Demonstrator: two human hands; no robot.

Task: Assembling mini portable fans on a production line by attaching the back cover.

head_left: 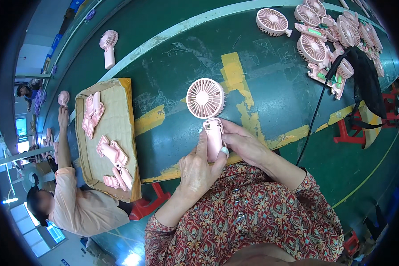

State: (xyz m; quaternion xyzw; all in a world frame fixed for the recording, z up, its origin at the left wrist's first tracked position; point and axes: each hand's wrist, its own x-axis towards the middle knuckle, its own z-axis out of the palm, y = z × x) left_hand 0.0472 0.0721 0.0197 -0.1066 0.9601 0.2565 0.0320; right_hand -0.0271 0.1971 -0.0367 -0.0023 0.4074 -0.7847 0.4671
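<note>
A pink handheld fan (205, 98) is held over the green table near its front edge, its round slatted head pointing away from me. My left hand (194, 172) grips the handle from the left, with the forefinger along its side and the thumb across its lower end. From the right, my right hand (245, 142) has its fingers closed around the handle's other edge. A small dark opening shows near the top of the handle. The fingertips behind the handle are hidden.
A cardboard tray (132, 133) with pink shell pieces (112, 153) stands to the left. Several fans and opened bodies (312, 48) pile up at the far right, beside a black strap and cable (363, 75). A co-worker (82, 206) reaches toward another fan (63, 97) at left.
</note>
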